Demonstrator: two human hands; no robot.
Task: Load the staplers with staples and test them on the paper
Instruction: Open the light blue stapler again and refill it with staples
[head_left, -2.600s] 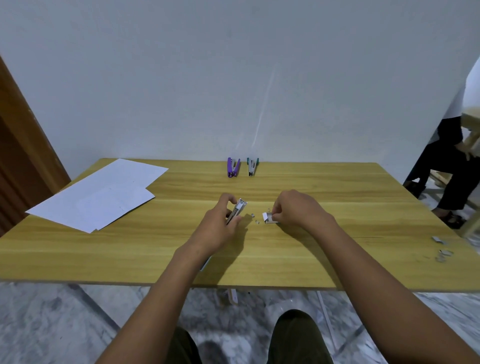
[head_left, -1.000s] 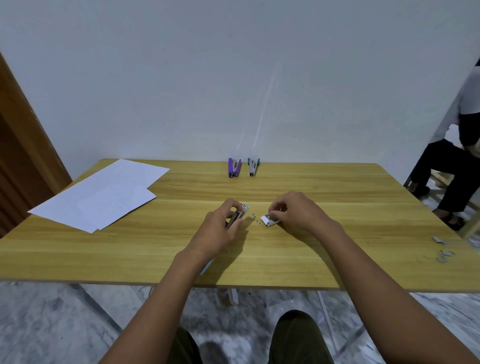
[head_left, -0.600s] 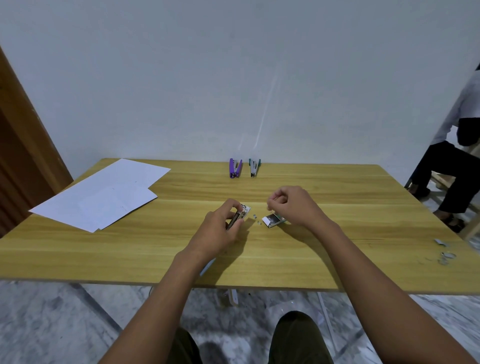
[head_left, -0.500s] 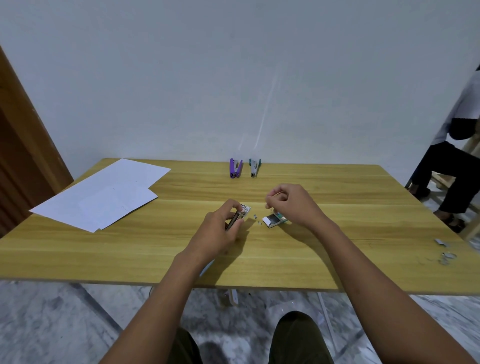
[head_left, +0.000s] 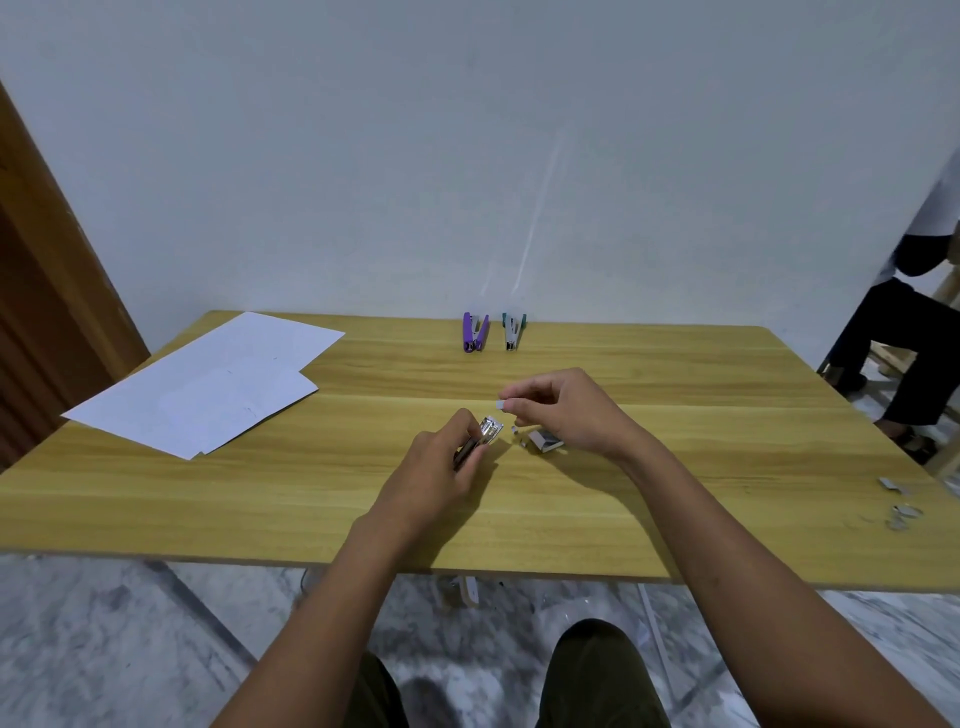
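My left hand (head_left: 434, 465) grips a small stapler (head_left: 480, 436) near the middle of the wooden table (head_left: 675, 519), its metal magazine end pointing up and away. My right hand (head_left: 558, 410) is raised just right of it, pinching a short strip of staples (head_left: 502, 404) between thumb and forefinger. A small open staple box (head_left: 545, 440) lies on the table under that hand, with a few loose bits beside it. A purple stapler (head_left: 474, 332) and a teal stapler (head_left: 514, 331) stand at the far edge. White paper sheets (head_left: 208, 382) lie at the left.
Loose staple pieces (head_left: 901, 506) lie near the table's right edge. A seated person (head_left: 904, 332) is at the far right beyond the table. A wooden door frame (head_left: 57, 291) stands at the left. A white wall runs behind the table.
My right hand has lifted off the staple box with a strip of staples pinched in its fingers and moved up toward the stapler. My left hand has kept the stapler in place.
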